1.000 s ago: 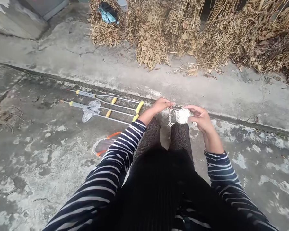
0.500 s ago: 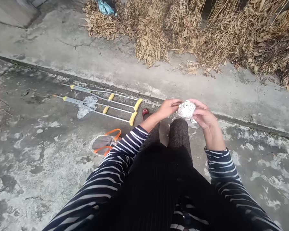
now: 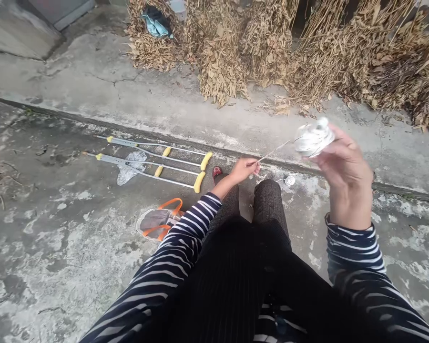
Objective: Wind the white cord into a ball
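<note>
Right hand [image 3: 343, 166]: closed round white ball [image 3: 313, 138], held high (blurred).
Left hand [image 3: 245, 169]: pinched strand [image 3: 271, 153], taut to ball.
Hands: well apart.
Crutches [image 3: 153, 162]: flat on concrete [image 3: 57, 247], left.

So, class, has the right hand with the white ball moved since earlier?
Yes: the right hand and white ball rose rightward from the knee, past the step edge, stretching the strand.

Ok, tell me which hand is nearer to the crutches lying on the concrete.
Left. The left hand, pinching a thin strand, sits just right of the crutches, by their yellow pads. The right hand is raised farther right, holding the white ball.
</note>
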The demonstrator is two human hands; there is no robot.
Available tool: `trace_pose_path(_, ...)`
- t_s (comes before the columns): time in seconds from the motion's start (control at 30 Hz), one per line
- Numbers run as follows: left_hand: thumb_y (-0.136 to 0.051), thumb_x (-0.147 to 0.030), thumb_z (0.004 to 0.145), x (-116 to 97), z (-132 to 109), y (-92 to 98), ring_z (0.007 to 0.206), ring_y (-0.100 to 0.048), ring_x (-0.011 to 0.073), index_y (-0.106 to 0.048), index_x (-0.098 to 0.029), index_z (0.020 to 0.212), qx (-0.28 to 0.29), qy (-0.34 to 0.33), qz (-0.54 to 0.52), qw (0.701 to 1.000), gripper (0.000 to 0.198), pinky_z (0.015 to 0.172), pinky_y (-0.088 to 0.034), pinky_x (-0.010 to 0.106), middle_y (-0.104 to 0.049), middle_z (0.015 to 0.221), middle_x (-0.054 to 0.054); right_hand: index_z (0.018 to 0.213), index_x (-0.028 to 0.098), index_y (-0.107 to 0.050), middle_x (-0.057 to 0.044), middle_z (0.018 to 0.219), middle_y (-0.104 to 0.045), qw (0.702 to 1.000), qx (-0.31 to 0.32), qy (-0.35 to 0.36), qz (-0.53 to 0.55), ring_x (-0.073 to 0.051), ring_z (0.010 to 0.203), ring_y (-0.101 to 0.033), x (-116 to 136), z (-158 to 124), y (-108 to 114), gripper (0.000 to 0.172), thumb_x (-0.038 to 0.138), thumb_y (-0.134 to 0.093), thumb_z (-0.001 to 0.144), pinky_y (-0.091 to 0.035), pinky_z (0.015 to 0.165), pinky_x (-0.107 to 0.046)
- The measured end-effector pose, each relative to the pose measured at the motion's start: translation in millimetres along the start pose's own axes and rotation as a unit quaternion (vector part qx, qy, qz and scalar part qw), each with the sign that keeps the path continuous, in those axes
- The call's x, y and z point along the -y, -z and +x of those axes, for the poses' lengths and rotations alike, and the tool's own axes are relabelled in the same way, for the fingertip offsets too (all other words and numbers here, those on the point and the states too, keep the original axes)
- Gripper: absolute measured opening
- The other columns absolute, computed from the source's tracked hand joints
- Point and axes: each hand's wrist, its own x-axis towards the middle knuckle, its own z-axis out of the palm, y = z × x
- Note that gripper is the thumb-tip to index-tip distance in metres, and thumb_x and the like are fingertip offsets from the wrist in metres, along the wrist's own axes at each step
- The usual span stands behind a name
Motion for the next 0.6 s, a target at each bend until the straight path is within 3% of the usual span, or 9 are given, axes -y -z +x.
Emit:
trace_pose_path(0.13,-0.066,-0.027,0.082,7.6,0.6,16.3,0.074,-0.066,0.014,-0.07,-0.013,0.079,-0.039,0.031,0.032,0.998,0.015,0.08,-0.056,0.03,-0.071,0.077,0.003,0.087,0.019,-0.081,-0.003,0.082,-0.073,0.996,-0.023,0.087,0.003,-0.017,0.066,-0.065,27.9,0.7,1.3,0.039,0.008,-0.074,0.05,-0.06,0.052,-0.029)
trace_pose_path(0.23,-0.066,-0.03,0.082,4.0,3.3,32.5,0.08,-0.067,0.0159,-0.072,-0.014,0.081,-0.061,0.024,0.078,0.995,0.017,0.086,-0.056,0.031,-0.073,0.081,0.004,0.082,0.019,-0.08,-0.004,0.077,-0.07,0.994,-0.032,0.101,-0.001,-0.016,0.063,-0.061,37.4,0.1,1.8,0.034,0.008,-0.071,0.051,-0.058,0.049,-0.027)
trace_pose_path(0.4,-0.065,-0.034,0.085,3.2,6.9,55.1,0.084,-0.067,0.0179,-0.072,-0.015,0.082,-0.056,0.022,0.157,0.986,0.021,0.085,-0.055,0.031,-0.072,0.079,0.004,0.091,0.026,-0.082,-0.007,0.102,-0.074,0.99,-0.027,0.142,-0.01,-0.019,0.078,-0.064,52.4,-3.8,5.9,0.037,0.009,-0.071,0.061,-0.064,0.06,-0.027)
trace_pose_path(0.53,-0.064,-0.035,0.088,11.4,7.0,62.2,0.081,-0.067,0.0178,-0.072,-0.015,0.084,-0.058,0.054,0.192,0.978,0.022,0.081,-0.056,0.03,-0.073,0.081,0.005,0.092,0.031,-0.082,-0.005,0.102,-0.073,0.979,-0.022,0.197,-0.034,-0.019,0.082,-0.065,72.2,-6.7,14.1,0.032,0.011,-0.069,0.07,-0.064,0.066,-0.025)
trace_pose_path(0.6,-0.066,-0.036,0.088,13.9,7.6,66.3,0.08,-0.066,0.0182,-0.072,-0.016,0.081,-0.072,0.063,0.216,0.972,0.022,0.08,-0.055,0.03,-0.073,0.079,0.004,0.087,0.035,-0.079,-0.003,0.106,-0.074,0.977,-0.033,0.206,-0.052,-0.023,0.098,-0.069,83.3,-9.2,15.7,0.025,0.016,-0.068,0.074,-0.066,0.075,-0.028)
